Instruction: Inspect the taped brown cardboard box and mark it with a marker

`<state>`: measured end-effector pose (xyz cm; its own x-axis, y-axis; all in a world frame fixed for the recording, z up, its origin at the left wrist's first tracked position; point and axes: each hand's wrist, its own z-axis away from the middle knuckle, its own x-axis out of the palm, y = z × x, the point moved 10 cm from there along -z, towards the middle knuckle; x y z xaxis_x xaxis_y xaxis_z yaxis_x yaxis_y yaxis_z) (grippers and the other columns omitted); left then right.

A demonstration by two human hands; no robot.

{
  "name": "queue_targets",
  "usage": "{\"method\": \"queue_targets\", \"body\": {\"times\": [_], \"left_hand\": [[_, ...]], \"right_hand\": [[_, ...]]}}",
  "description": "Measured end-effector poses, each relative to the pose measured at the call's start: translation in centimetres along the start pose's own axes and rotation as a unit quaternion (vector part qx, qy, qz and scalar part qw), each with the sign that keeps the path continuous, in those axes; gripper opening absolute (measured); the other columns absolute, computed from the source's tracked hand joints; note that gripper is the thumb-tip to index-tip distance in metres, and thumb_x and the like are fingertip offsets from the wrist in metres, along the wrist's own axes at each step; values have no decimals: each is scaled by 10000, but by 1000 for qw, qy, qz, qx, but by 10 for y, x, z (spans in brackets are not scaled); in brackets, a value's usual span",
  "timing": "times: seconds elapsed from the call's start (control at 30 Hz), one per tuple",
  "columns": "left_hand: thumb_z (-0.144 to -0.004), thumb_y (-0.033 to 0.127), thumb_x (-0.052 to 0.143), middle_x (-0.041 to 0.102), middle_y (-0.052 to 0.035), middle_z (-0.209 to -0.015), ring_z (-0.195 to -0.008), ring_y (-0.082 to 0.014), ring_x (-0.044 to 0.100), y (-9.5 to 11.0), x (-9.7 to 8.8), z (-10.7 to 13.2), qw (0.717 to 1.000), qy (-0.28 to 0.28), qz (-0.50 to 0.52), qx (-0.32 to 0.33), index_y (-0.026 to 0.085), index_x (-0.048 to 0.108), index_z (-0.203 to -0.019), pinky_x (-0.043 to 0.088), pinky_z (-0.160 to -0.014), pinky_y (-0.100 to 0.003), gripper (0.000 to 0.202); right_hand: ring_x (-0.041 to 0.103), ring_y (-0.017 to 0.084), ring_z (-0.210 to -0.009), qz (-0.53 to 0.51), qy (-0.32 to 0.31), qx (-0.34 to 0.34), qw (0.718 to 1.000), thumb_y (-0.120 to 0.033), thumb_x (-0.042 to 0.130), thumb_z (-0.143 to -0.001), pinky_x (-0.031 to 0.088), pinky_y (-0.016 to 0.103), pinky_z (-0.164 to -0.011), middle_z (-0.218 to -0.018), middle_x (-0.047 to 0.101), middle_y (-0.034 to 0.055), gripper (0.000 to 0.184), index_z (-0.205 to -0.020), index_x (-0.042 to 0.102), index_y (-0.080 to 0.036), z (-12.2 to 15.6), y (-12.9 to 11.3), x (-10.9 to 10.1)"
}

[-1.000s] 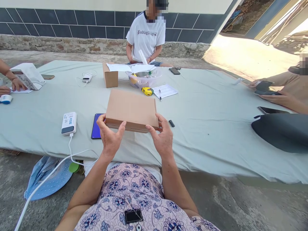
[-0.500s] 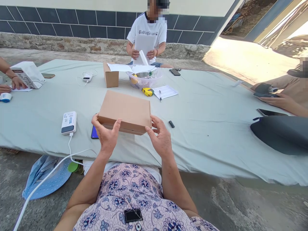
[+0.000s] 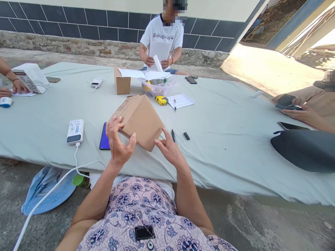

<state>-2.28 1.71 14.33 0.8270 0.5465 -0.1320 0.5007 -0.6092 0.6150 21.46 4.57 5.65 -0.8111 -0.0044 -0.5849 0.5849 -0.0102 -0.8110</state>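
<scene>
A closed brown cardboard box (image 3: 143, 122) is tilted and turned at an angle between my two hands, one corner pointing down toward me. My left hand (image 3: 119, 143) has its fingers bent over the box's left side, the thumb near the lower edge. At the right corner, my right hand (image 3: 171, 150) holds the box between thumb and fingertips. Just right of the box lies a black marker pen (image 3: 174, 136), with a small black cap (image 3: 186, 136) farther right. A phone with a blue screen (image 3: 104, 136) lies partly behind my left hand.
A white power bank (image 3: 75, 132) with a cable lies to the left on the cloth-covered table (image 3: 230, 115). Farther back are an upright box (image 3: 123, 85), a plastic basket (image 3: 157, 91), a yellow tape measure (image 3: 161, 100) and paper (image 3: 181, 101). Other people sit around; a dark cap (image 3: 303, 150) lies right.
The cardboard box has turned and tipped, so a side face and corner now point at me. My left fingers have shifted over its side. The marker pen has come into sight.
</scene>
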Motion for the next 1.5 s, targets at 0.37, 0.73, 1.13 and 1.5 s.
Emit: {"method": "queue_targets", "body": {"times": [0.37,0.73,1.13,1.5], "left_hand": [[-871,292,688,715,-147,-1312,-1377,-295,596,58,34,26,966,-96,-58,233,226,499,-1245,319,-1238,-536,425],[-858,227,644,739,-139,-1271,-1330,-284,637,74,47,37,958,-123,-54,255,218,528,-1227,291,-1255,-506,386],[-935,394,610,750,-65,-1109,-1277,-279,669,42,24,18,974,-73,59,204,256,500,-1045,427,-1175,-587,209],[-952,334,618,763,-66,-1068,-1317,-284,614,35,14,11,989,-48,63,128,259,533,-974,424,-1153,-574,116]], "right_hand": [[329,393,-1571,-3,228,-211,950,-791,624,-822,423,680,-1155,-1725,256,150,1095,-1653,49,-367,36,-47,-55],[436,395,-1448,23,304,-212,928,-694,740,-796,441,683,-1113,-1580,403,157,1054,-1630,185,-367,44,-56,-60],[640,179,-819,-126,380,-218,890,-439,650,-942,563,357,-801,-897,658,29,252,-1039,697,-212,58,-50,-83],[629,164,-814,-140,373,-247,883,-376,652,-947,555,327,-762,-901,643,16,184,-1047,677,-223,60,-62,-75]]}}
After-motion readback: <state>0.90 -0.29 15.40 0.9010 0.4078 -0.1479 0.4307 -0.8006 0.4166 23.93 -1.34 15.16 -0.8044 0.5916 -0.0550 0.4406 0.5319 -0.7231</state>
